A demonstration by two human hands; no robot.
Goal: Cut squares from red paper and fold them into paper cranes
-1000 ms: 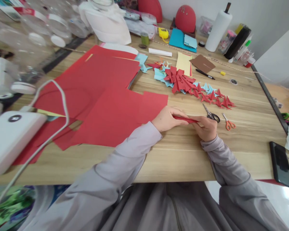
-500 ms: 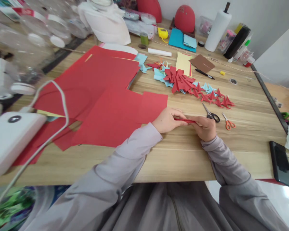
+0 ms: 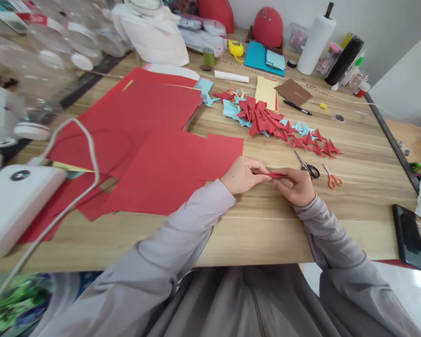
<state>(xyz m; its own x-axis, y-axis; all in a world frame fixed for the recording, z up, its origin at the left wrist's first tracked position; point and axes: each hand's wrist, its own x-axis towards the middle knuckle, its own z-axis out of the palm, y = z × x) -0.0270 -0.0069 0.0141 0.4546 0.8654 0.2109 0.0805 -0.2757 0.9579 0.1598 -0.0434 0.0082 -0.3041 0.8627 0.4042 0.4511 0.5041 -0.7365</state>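
Observation:
A small folded red paper piece (image 3: 274, 175) lies low on the wooden table (image 3: 266, 224), pinched from both sides. My left hand (image 3: 242, 174) grips its left end with fingers curled over it. My right hand (image 3: 296, 186) holds the right end, fingers pressed along the fold. Large red paper sheets (image 3: 150, 135) lie just left of my left hand. Behind my hands stretches a row of folded red and light-blue paper shapes (image 3: 280, 126). Black-handled scissors (image 3: 307, 166) and orange-handled scissors (image 3: 331, 177) rest right beside my right hand.
A black phone (image 3: 409, 238) lies near the front right edge. A white device with a cable (image 3: 17, 201) sits at the left. At the back stand a paper towel roll (image 3: 315, 37), a red dome (image 3: 268, 25), teal, yellow and brown papers, a pen and clear plastic bottles.
Both hands stay on the red piece; the right fingers have shifted slightly along the fold. Nothing else on the table moved.

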